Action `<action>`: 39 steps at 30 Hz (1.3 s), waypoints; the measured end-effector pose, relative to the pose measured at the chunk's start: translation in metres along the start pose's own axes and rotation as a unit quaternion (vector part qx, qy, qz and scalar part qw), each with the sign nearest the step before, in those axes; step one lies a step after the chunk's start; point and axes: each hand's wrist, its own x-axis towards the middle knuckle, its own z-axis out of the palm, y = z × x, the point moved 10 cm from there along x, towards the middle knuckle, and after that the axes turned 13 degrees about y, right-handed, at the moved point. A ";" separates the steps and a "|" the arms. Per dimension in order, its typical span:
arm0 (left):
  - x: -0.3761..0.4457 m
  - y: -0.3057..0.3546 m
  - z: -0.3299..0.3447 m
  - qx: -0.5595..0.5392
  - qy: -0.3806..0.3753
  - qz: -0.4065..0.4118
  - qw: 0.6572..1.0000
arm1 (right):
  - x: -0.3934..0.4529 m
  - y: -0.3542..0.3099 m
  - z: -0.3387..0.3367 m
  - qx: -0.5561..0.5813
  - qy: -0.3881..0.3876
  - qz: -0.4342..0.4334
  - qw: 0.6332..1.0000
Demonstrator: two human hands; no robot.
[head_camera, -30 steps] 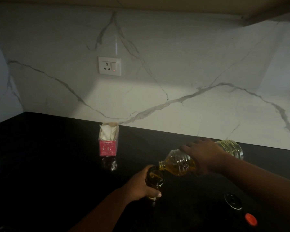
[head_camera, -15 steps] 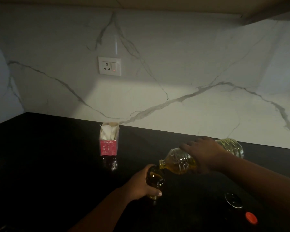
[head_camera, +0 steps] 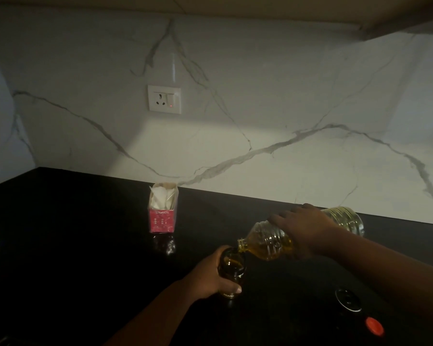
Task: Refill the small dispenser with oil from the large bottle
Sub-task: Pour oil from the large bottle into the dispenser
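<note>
The likeliest trouble from here is spillage. The large bottle [head_camera: 273, 242] lies tipped almost flat, its open neck just over the mouth of the small dispenser [head_camera: 231, 269], and that mouth is narrow. If the tilt steepens, oil could surge out faster than the opening takes it and run down the dark glass onto the black worktop [head_camera: 85, 245]. A small drift of either hand would also put the stream outside the rim. Overfilling is a second risk: the glass is dark and the light is dim, so the level inside is hard to read.

The right hand [head_camera: 303, 228] grips the large bottle from above, fingers [head_camera: 279, 218] curled closed around its ribbed middle; the neck juts out past the fingertips towards the dispenser, and the base sticks out behind the wrist. The left hand [head_camera: 210, 275] is wrapped closed around the small dispenser, which stands upright, its mouth just above the thumb. A dark round cap [head_camera: 348, 299] and a red cap [head_camera: 374, 326] lie on the worktop below the right forearm, apart from both hands.
</note>
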 end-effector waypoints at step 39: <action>-0.001 0.000 0.000 0.007 -0.013 -0.004 1.000 | 0.001 0.001 0.002 -0.006 -0.017 -0.010 1.000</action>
